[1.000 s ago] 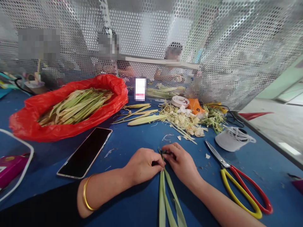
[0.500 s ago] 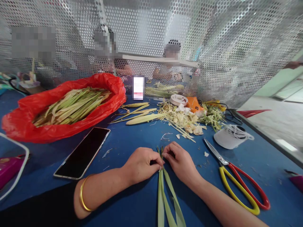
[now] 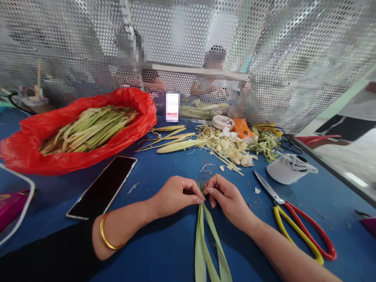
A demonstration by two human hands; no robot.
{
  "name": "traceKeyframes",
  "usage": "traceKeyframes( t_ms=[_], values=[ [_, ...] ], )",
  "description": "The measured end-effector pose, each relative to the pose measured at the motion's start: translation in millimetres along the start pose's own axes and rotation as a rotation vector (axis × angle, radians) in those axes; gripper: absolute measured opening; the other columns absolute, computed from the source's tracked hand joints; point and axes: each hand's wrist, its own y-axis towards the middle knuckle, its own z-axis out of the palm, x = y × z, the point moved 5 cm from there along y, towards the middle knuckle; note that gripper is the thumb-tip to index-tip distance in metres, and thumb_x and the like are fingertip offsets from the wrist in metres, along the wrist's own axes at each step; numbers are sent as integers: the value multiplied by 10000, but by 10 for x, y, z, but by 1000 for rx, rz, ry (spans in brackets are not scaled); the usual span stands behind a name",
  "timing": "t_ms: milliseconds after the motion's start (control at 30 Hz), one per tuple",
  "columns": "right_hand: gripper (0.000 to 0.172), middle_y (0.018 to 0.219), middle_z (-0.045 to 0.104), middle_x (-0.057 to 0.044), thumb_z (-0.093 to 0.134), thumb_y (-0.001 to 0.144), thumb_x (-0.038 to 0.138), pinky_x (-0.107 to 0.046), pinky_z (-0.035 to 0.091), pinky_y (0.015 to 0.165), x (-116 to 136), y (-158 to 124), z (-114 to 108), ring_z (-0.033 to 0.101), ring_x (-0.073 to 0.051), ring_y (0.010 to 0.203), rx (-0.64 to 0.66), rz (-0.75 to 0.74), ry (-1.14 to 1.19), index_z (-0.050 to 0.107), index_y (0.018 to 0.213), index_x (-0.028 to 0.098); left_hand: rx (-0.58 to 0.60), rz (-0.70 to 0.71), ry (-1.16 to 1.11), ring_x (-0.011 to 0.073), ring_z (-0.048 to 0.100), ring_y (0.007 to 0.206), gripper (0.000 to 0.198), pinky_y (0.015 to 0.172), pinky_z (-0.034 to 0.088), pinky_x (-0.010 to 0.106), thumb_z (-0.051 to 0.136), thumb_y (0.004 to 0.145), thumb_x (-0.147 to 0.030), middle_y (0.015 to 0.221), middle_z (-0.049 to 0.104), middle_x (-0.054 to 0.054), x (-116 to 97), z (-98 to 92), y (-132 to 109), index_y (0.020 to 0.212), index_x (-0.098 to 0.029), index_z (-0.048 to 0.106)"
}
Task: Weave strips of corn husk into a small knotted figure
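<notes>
Several long green leaf strips (image 3: 200, 243) hang together toward the table's near edge, joined at a narrow upper end. My left hand (image 3: 179, 196) pinches that joined end between thumb and fingertips. Close against it on the right, my right hand (image 3: 225, 194) has thumb and forefinger pressed together beside the stem tips; whatever lies between them is too small to make out. Scissors (image 3: 277, 199) with one red and one yellow handle lie to the right of my right hand. A dark-screened phone (image 3: 102, 188) rests left of my left hand.
A red plastic bag (image 3: 141, 107) full of leaf strips stands at the left. Plant scraps (image 3: 229, 147) and a white tape roll (image 3: 223, 122) lie at the back. A white cord spool (image 3: 289, 168) sits right. Behind a perforated metal screen (image 3: 182, 43) people sit; another person stands far right.
My right hand has shifted slightly right, its fingers curling differently. My left hand keeps its pinch on the leaf strips. A person has come into view at the far right.
</notes>
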Motion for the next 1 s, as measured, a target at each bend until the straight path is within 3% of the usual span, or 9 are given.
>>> traceKeyframes(
  t_ms=[200,367,633,1000],
  values=[
    [182,692,564,38,572,875,320,-246,392,579,-5,15,-7,509,-95,541,-7,48,188,508,761,193,81,77,-108,110,591,719,175,697,452,217,595,855,-261,776,691,20,-87,-33,19,813,-140,714],
    [195,741,603,17,616,849,331,-249,397,597,5,1,9,536,-96,562,-1,88,284,515,761,189,154,76,-219,98,589,677,194,675,464,214,593,864,-276,816,699,44,-101,-9,16,793,-122,686],
    [200,671,590,29,576,884,341,-227,343,506,7,-37,69,479,-73,471,48,112,302,503,776,189,98,54,-262,96,560,627,168,630,460,223,583,858,-251,733,660,20,-49,0,56,751,-126,620],
    [170,580,574,40,528,888,294,-256,429,612,-25,-23,-30,541,-119,559,-63,49,111,488,747,209,-5,36,-177,99,539,590,181,600,439,226,583,834,-275,631,582,-18,-17,-35,68,707,-146,581]
  ],
)
